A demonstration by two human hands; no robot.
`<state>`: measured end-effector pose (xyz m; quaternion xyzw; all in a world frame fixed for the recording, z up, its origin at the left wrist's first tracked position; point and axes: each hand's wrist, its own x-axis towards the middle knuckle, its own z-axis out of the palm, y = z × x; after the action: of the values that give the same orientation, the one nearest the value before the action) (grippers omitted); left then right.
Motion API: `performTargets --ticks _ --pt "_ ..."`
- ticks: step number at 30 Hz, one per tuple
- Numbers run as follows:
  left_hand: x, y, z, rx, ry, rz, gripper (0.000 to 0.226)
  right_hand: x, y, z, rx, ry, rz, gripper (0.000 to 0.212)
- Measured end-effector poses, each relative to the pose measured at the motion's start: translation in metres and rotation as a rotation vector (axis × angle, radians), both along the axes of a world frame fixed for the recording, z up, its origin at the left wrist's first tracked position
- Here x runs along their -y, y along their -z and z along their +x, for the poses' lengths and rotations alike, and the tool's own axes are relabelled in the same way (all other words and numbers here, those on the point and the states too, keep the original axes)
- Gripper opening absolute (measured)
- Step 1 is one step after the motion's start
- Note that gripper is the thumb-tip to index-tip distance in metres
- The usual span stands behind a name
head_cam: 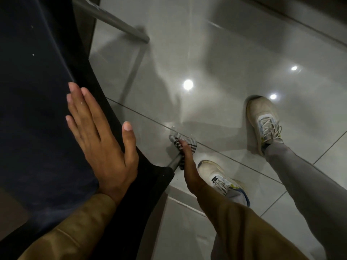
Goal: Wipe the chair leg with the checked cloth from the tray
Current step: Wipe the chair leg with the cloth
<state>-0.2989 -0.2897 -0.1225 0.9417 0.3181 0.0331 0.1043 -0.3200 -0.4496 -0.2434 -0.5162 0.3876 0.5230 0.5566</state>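
A dark chair seat (37, 81) fills the left of the view. My left hand (99, 139) lies flat on its edge, fingers spread, holding nothing. Below the seat's front corner a grey metal chair leg (175, 163) slants down to the floor. My right hand (187, 156) reaches down along it and grips the black-and-white checked cloth (185, 142), which is wrapped around the lower part of that leg. The leg's foot is hidden by the cloth. No tray is in view.
A second metal chair leg (116, 21) slants across the top left. Glossy grey floor tiles (225, 53) reflect ceiling lights. My two feet in white sneakers stand close by, one (217, 177) right beside the wiped leg, the other (262, 121) further right.
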Motion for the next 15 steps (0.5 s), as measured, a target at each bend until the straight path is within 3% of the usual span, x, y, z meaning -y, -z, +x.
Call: performTargets --ticks 2,5,8,11,15 --pt "-0.001 0.0 0.0 0.002 0.005 -0.001 0.074 0.0 0.0 0.004 -0.016 0.003 0.0 0.057" --pt "0.001 -0.001 0.001 -0.006 0.001 0.0 0.075 0.009 -0.049 -0.012 0.065 -0.04 0.098 0.048" --pt "0.003 -0.002 0.002 -0.017 -0.011 0.004 0.075 0.019 -0.088 -0.037 0.204 -0.031 0.223 0.06" --pt "0.003 -0.004 0.003 -0.007 -0.013 0.004 0.075 0.017 -0.066 -0.04 0.214 -0.05 0.23 0.074" --pt "0.002 -0.003 0.002 0.009 0.0 0.002 0.074 0.012 0.015 -0.019 0.081 -0.072 0.061 0.068"
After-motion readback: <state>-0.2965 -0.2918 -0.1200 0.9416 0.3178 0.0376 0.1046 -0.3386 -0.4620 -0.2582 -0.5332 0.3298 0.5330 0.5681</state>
